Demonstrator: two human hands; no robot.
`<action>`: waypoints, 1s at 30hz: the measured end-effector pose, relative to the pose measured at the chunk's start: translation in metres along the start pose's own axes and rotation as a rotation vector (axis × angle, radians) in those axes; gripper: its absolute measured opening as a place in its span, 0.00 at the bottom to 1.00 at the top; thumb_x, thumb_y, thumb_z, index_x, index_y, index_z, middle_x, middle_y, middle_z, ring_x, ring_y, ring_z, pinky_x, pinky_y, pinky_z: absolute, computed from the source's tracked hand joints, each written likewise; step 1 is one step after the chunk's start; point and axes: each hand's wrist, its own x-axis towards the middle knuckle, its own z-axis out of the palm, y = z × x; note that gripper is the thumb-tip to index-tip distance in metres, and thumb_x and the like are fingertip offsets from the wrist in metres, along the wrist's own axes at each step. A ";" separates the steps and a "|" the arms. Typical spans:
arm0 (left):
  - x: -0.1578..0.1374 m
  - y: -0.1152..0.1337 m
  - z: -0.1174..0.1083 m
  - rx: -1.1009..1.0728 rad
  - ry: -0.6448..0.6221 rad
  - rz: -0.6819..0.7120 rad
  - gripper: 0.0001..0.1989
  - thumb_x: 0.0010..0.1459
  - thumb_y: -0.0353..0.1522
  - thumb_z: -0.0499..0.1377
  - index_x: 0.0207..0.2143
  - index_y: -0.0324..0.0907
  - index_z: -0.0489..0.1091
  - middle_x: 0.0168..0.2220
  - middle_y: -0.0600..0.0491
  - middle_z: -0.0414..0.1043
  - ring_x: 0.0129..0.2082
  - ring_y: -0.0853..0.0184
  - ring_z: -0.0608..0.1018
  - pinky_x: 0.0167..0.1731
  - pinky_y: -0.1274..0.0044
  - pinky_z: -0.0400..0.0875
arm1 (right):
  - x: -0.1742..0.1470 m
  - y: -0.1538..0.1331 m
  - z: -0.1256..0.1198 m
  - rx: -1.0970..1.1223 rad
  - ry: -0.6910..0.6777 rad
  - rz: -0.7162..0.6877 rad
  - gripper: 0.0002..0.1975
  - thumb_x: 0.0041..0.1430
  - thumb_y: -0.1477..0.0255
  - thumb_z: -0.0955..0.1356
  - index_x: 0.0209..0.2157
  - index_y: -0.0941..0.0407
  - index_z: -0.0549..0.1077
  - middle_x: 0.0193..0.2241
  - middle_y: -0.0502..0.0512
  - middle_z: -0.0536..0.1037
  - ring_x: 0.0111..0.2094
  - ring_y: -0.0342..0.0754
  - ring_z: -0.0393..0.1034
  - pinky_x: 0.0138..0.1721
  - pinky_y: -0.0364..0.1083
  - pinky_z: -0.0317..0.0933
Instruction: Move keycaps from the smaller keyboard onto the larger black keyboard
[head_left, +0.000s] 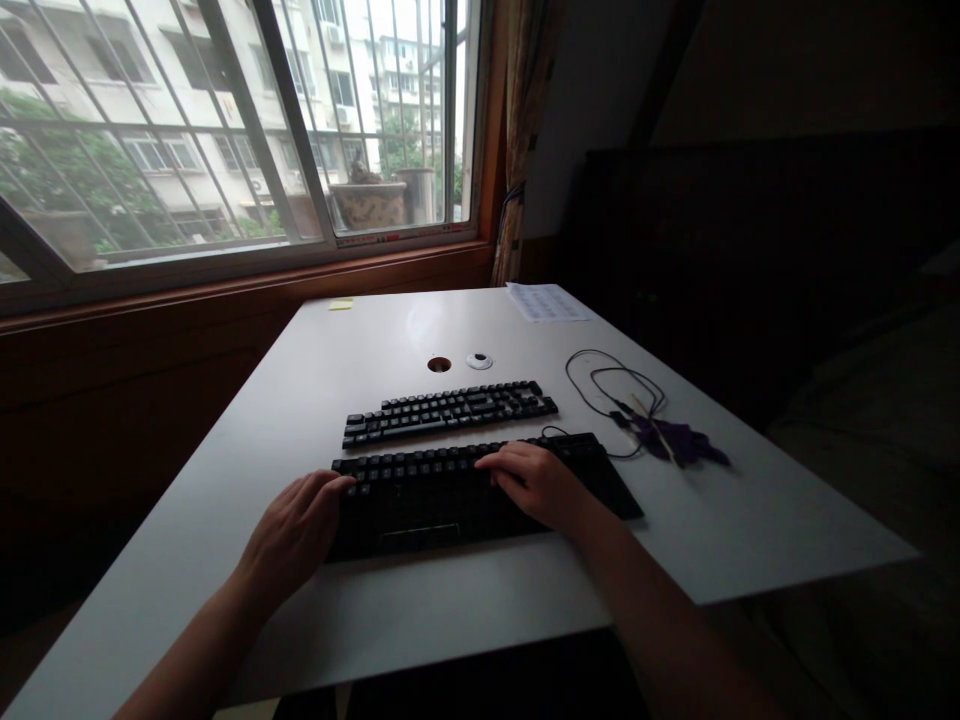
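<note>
A black keyboard (420,505) lies on the table in front of me. Keycaps fill its upper rows on the left, while much of its lower middle shows no raised keycaps. My left hand (296,515) grips the keyboard's left end, thumb over the keys at its edge. My right hand (536,482) reaches over the middle, fingers curled, with the index fingertip on a keycap at the right end of the second row. The thumb sits just below, and its contact is unclear. Behind the keyboard, loose black keycaps (442,412) are laid out in keyboard order, with gaps toward the right.
A coiled black cable (615,372) runs to the right of the keyboard. Beside it lie a dark purple cloth item (679,440) and a thin stick (660,432). Farther back are a round hole (439,365), its white cover (480,361), printed sheets (549,302) and a yellow note (341,304).
</note>
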 end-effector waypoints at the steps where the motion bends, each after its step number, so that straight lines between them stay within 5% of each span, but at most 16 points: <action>1: -0.001 0.000 -0.001 -0.017 0.012 -0.010 0.14 0.68 0.24 0.50 0.53 0.42 0.67 0.44 0.47 0.73 0.38 0.64 0.78 0.39 0.73 0.76 | 0.000 0.000 0.000 0.000 0.000 -0.001 0.15 0.64 0.80 0.65 0.46 0.53 0.80 0.37 0.55 0.82 0.38 0.48 0.77 0.42 0.47 0.70; 21: -0.001 0.010 0.001 0.018 0.064 0.064 0.16 0.67 0.24 0.54 0.55 0.42 0.68 0.46 0.46 0.75 0.42 0.63 0.80 0.41 0.73 0.77 | -0.001 0.001 0.001 0.000 -0.001 -0.010 0.15 0.63 0.80 0.66 0.46 0.54 0.80 0.37 0.55 0.82 0.38 0.48 0.77 0.43 0.47 0.70; 30: 0.001 0.007 0.000 -0.062 -0.016 0.099 0.20 0.65 0.25 0.57 0.58 0.44 0.71 0.46 0.49 0.81 0.43 0.61 0.79 0.46 0.68 0.75 | -0.001 0.002 0.003 0.008 0.000 -0.009 0.15 0.63 0.80 0.66 0.46 0.54 0.80 0.37 0.55 0.81 0.38 0.48 0.76 0.43 0.47 0.70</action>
